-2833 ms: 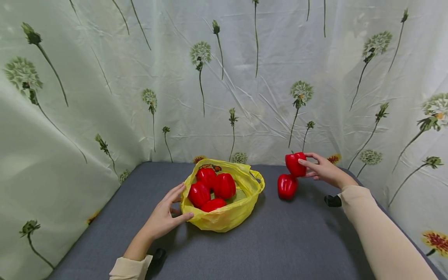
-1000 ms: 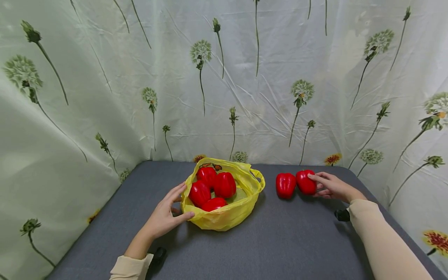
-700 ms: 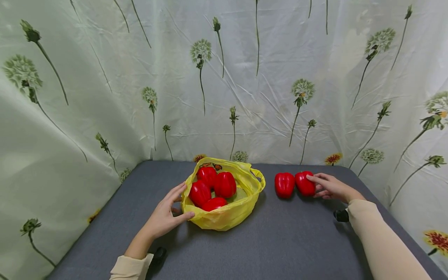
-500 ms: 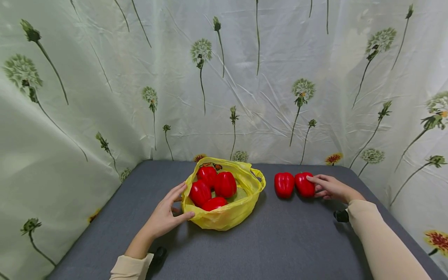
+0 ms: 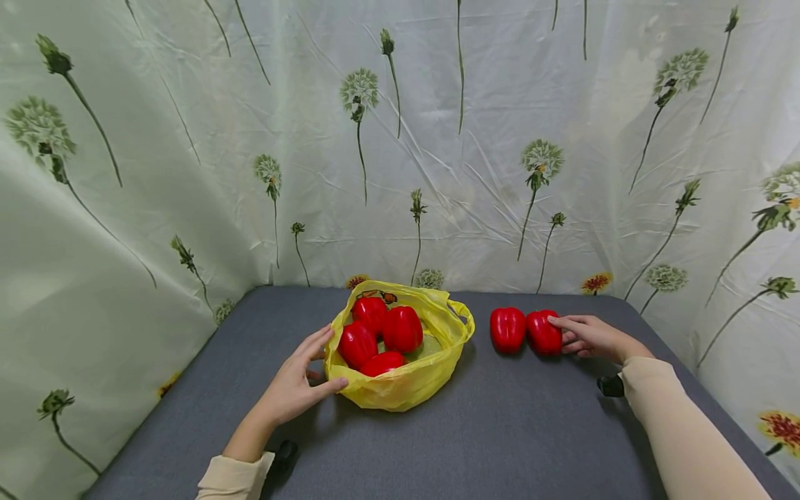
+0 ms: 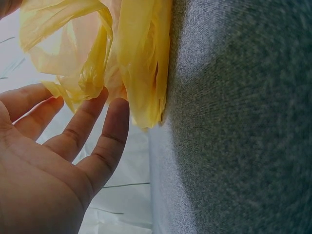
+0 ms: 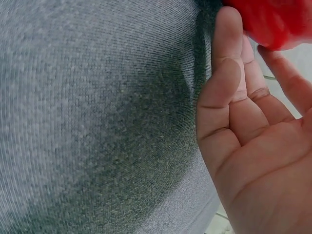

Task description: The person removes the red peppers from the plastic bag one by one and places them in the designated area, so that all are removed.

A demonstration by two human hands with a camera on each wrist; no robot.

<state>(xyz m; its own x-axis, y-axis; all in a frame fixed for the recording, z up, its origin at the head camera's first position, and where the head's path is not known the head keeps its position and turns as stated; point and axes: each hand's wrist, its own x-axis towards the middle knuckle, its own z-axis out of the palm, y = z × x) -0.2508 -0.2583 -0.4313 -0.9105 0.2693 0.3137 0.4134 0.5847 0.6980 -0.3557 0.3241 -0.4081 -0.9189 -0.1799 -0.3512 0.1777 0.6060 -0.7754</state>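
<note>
A yellow plastic bag (image 5: pixel 400 396) with its mouth spread wide stands left of centre in the head view, several red bell peppers (image 5: pixel 402 330) inside it. My left hand (image 5: pixel 294 382) rests at the bag's left side, fingers and thumb spread and touching the plastic; the left wrist view shows its fingertips against the yellow film. At the right, my right hand (image 5: pixel 590 337) holds a red bell pepper (image 5: pixel 542 333) between thumb and fingers, low at the table. Another red bell pepper (image 5: pixel 507 330) sits directly to its left.
A dark grey cloth (image 5: pixel 475 444) covers the table. Behind and at both sides hangs a pale curtain (image 5: pixel 425 160) printed with dandelions. A bag handle loop (image 5: pixel 465 321) sticks out toward the peppers on the right.
My right hand has lowered the bell pepper from above the other one to a place at its right, and the neighbouring pepper has shifted slightly left. My left hand stays at the bag.
</note>
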